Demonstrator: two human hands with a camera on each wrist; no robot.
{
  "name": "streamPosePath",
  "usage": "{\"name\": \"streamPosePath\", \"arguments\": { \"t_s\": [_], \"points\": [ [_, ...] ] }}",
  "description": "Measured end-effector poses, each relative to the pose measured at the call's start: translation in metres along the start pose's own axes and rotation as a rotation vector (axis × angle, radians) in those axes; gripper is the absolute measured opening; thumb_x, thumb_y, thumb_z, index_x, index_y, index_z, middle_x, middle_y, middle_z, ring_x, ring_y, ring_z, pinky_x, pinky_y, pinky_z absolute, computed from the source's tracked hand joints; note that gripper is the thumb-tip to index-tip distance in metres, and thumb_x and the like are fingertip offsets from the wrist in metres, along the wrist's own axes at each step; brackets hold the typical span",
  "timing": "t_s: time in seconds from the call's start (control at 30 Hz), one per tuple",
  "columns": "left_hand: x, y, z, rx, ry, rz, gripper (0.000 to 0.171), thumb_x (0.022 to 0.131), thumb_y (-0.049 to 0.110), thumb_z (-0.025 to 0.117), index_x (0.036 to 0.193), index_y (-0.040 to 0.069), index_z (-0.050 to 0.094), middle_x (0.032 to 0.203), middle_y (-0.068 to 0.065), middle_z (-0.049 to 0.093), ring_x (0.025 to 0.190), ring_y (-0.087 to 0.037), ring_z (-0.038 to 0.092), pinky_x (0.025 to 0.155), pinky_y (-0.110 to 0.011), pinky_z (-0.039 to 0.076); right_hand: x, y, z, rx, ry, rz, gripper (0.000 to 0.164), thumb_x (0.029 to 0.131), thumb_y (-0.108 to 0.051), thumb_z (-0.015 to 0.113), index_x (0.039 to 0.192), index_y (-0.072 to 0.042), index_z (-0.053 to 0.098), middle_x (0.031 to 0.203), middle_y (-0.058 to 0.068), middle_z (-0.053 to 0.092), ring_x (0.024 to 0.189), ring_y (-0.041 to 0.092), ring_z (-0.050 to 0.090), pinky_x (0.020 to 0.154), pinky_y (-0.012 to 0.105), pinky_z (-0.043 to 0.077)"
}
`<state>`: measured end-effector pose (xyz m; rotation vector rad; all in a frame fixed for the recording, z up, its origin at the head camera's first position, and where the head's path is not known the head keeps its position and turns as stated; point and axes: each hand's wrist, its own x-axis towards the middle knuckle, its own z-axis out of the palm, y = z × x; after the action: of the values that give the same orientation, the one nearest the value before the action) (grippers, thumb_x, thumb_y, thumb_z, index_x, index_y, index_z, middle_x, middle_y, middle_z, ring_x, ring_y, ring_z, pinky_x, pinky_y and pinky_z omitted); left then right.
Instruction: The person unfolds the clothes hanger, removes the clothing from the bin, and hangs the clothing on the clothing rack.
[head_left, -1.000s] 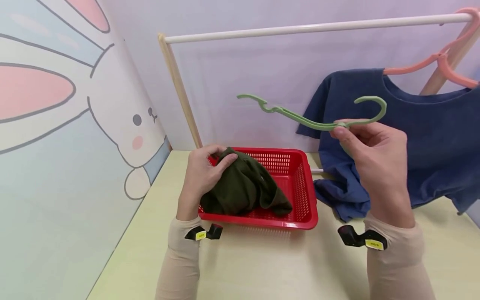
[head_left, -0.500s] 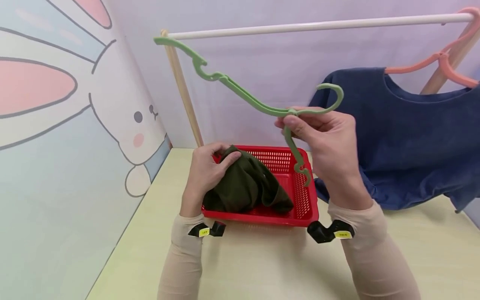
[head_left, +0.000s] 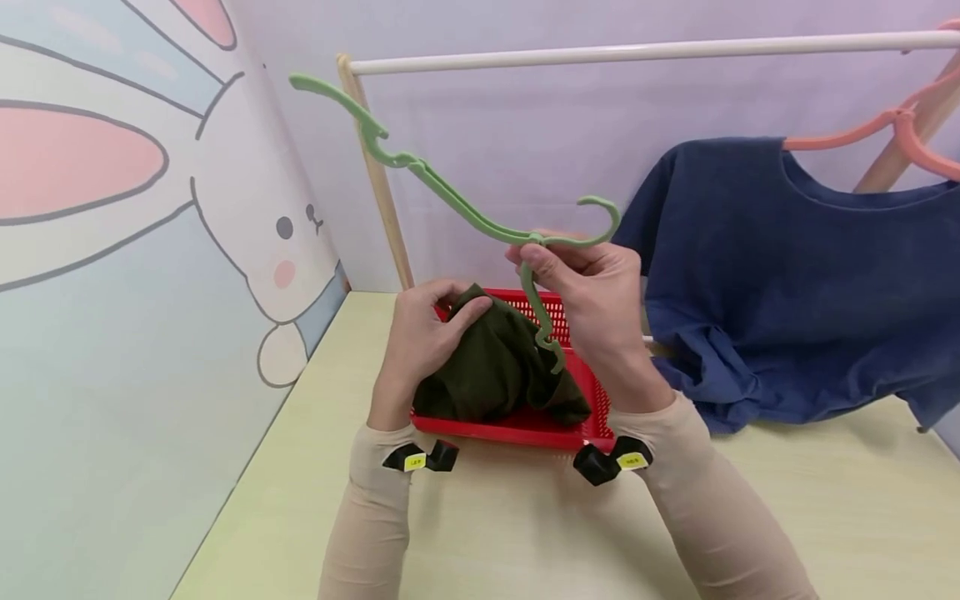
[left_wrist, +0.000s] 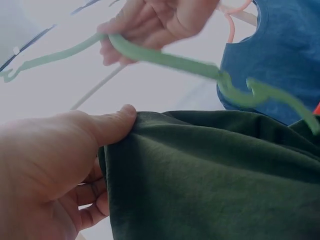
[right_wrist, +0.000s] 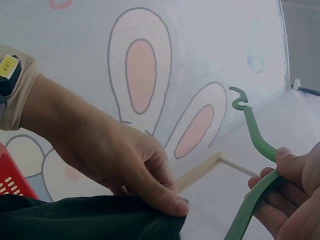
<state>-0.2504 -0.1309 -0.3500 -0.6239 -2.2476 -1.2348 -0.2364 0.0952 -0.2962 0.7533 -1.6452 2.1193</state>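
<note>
My left hand (head_left: pixel 422 343) pinches the edge of a dark green cloth garment (head_left: pixel 480 375) between thumb and fingers; the rest of it droops into a red plastic basket (head_left: pixel 517 432). In the left wrist view the thumb lies on top of the folded fabric (left_wrist: pixel 210 175). Above and to the right, my right hand (head_left: pixel 592 292) grips a green clothes hanger (head_left: pixel 457 200) at its centre, just below the hook. One hanger arm reaches up to the left, and the other hangs down in front of the basket. The right wrist view shows the hanger (right_wrist: pixel 255 135) between thumb and fingers.
A white rail (head_left: pixel 645 52) on wooden posts spans the back. On its right side a navy T-shirt (head_left: pixel 787 292) hangs from a coral-pink hanger (head_left: pixel 840 137), its hem reaching the pale table (head_left: pixel 517 533). A wall with a rabbit drawing (head_left: pixel 247 208) stands at the left.
My right hand has carried the green hanger leftward from in front of the navy T-shirt to above the basket, turning it so both arms show. The left hand keeps its pinch, almost still.
</note>
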Motion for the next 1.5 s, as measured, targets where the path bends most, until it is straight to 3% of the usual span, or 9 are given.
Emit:
{"name": "streamPosePath", "arguments": {
  "t_s": [0.23,0.5,0.67,1.0,1.2,1.5],
  "points": [
    [0.003,0.003,0.003,-0.086,0.032,-0.012,0.015,0.103,0.02,0.083,0.105,0.006,0.081,0.087,-0.005,0.071,0.08,-0.02,0.063,0.072,-0.031,0.053,-0.004,0.018,-0.007,-0.047,0.0,0.028,0.022,0.101,-0.008,0.083,0.122,-0.002,0.084,0.11,0.014,0.085,0.108,0.026,0.083,0.1,0.037,0.064],
    [0.004,0.002,-0.007,-0.153,0.241,-0.032,0.019,0.106,0.018,0.079,0.106,-0.001,0.077,0.093,-0.014,0.073,0.085,-0.019,0.063,0.076,-0.026,0.052,-0.005,0.029,-0.017,-0.06,0.004,0.035,0.02,0.1,-0.007,0.083,0.119,0.001,0.084,0.108,0.014,0.085,0.104,0.026,0.084,0.094,0.036,0.066],
    [0.005,0.0,-0.013,-0.165,0.373,-0.089,0.025,0.107,0.022,0.078,0.106,-0.003,0.077,0.091,-0.014,0.072,0.085,-0.017,0.064,0.079,-0.027,0.052,-0.006,0.033,-0.022,-0.073,0.007,0.04,0.019,0.1,-0.006,0.083,0.118,0.002,0.084,0.107,0.015,0.085,0.101,0.027,0.084,0.093,0.034,0.067],
    [0.006,-0.004,-0.024,-0.195,0.48,-0.157,0.028,0.108,0.025,0.076,0.105,-0.003,0.077,0.084,0.003,0.065,0.08,-0.018,0.06,0.069,-0.026,0.049,-0.006,0.03,-0.033,-0.139,0.005,0.057,0.021,0.1,-0.01,0.084,0.118,0.0,0.085,0.106,0.014,0.085,0.098,0.024,0.084,0.091,0.031,0.066],
    [0.004,-0.008,-0.028,-0.229,0.499,-0.188,0.03,0.109,0.027,0.075,0.106,-0.003,0.077,0.086,0.004,0.065,0.082,-0.019,0.06,0.071,-0.027,0.05,0.001,0.016,-0.04,-0.163,-0.018,0.033,0.019,0.1,-0.008,0.083,0.117,0.001,0.085,0.103,0.015,0.085,0.099,0.024,0.083,0.092,0.03,0.065],
    [0.001,-0.012,-0.032,-0.204,0.525,-0.185,0.03,0.109,0.025,0.075,0.109,-0.005,0.077,0.089,0.005,0.066,0.086,-0.018,0.062,0.076,-0.027,0.051,0.02,-0.035,-0.04,-0.223,-0.085,-0.043,0.018,0.099,-0.005,0.085,0.115,0.001,0.085,0.099,0.017,0.084,0.091,0.027,0.082,0.095,0.032,0.064]
  ]
}}
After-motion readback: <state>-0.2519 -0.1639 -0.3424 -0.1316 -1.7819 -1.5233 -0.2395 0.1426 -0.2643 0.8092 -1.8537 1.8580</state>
